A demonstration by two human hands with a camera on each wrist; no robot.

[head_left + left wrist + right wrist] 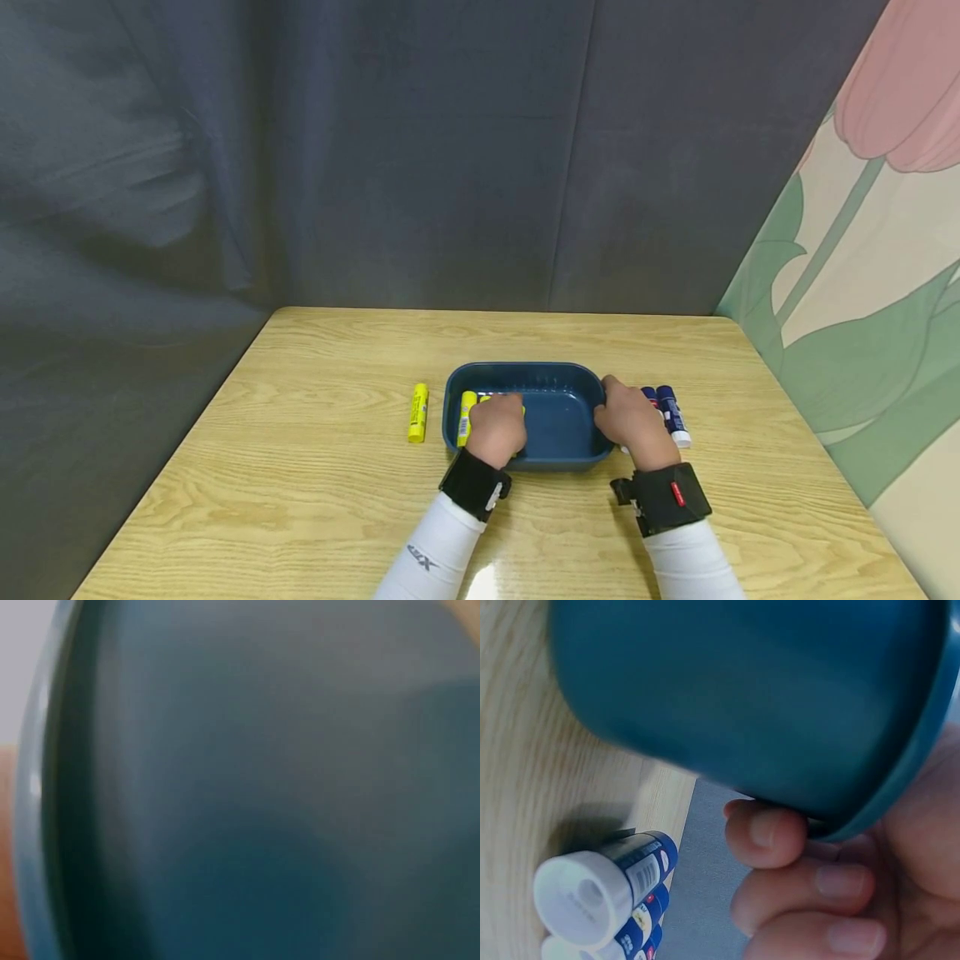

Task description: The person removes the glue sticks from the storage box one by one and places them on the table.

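A dark blue rectangular bin (570, 417) stands on the table. My right hand (633, 419) grips its right end, thumb over the rim and fingers (765, 836) curled under it in the right wrist view. My left hand (497, 427) reaches down into the bin's left half. Its fingertips are hidden, and the left wrist view shows only the blurred bin wall (262, 787). A yellow glue stick (467, 417) lies in the bin just left of that hand. More yellow shows at the hand's edges; whether the fingers hold any of it cannot be seen.
Another yellow glue stick (417, 413) lies on the table left of the bin. Several blue glue sticks with white ends (585, 900) lie right of it, partly behind the right hand. A dark curtain (450, 167) hangs behind the wooden table (315, 500); a floral panel (862, 292) flanks its right.
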